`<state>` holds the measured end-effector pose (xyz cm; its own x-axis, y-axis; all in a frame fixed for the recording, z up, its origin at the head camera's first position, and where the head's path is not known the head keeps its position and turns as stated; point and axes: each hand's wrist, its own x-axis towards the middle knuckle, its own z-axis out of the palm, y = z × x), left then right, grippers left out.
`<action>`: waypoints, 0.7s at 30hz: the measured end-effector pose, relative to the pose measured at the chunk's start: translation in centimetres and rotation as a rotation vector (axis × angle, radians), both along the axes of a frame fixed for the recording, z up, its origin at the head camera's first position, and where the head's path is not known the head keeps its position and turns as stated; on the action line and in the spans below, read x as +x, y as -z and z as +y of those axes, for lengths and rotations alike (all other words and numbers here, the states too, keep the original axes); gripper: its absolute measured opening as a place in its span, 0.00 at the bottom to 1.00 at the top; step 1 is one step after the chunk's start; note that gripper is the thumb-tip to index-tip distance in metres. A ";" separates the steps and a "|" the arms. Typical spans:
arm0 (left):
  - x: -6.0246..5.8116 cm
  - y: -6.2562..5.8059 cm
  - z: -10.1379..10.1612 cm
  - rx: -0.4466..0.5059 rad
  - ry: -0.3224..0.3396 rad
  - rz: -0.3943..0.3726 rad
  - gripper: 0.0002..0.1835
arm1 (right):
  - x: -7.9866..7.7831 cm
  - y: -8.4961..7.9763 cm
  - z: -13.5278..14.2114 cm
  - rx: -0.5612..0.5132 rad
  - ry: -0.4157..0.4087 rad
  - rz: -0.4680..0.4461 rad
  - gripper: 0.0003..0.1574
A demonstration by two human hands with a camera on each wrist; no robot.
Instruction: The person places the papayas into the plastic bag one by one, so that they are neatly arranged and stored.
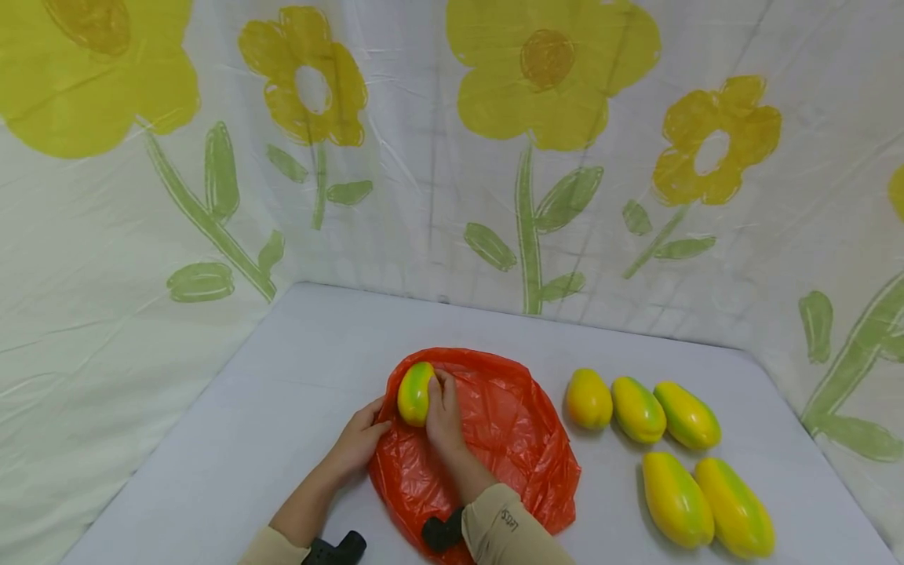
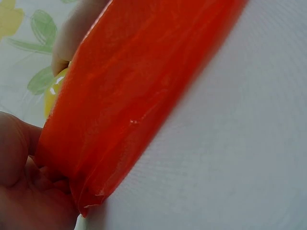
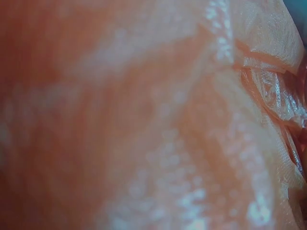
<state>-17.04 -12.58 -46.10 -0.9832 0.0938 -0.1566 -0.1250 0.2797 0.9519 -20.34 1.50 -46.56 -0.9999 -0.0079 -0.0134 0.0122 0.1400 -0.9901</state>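
Observation:
A red plastic bag [image 1: 504, 416] lies spread with its mouth open at the middle of the table. My left hand [image 1: 353, 441] pinches the bag's left rim, also seen close up in the left wrist view, where the bag wall [image 2: 120, 105] hides part of the fingers. In my right hand [image 1: 445, 412] is a yellow-green papaya [image 1: 413, 394], gripped from its right side over the bag's left part. The papaya shows in the left wrist view as a yellow sliver behind the rim. Blurred bag film [image 3: 192, 143] fills the right wrist view, hiding the right hand there.
Several more papayas lie right of the bag: a back row with one papaya [image 1: 639, 410] in its middle, and a front pair with a larger papaya [image 1: 734, 508] on the right. Behind the white table [image 1: 282, 353] hangs a flower-printed cloth [image 1: 417, 196].

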 end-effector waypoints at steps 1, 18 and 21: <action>0.0 0.0 0.0 0.002 0.001 0.000 0.26 | 0.0 0.0 0.0 -0.003 -0.001 0.004 0.25; 0.1 -0.2 -0.2 0.028 0.001 -0.003 0.26 | 0.0 -0.2 0.5 -0.099 0.022 -0.077 0.25; 0.1 -0.2 -0.1 0.030 0.001 -0.001 0.26 | 0.1 -0.5 0.8 -0.107 0.047 -0.095 0.27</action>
<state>-16.98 -12.72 -45.92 -0.9829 0.0995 -0.1548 -0.1257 0.2512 0.9597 -20.20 2.26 -46.02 -0.9934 0.0325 -0.1096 0.1106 0.0309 -0.9934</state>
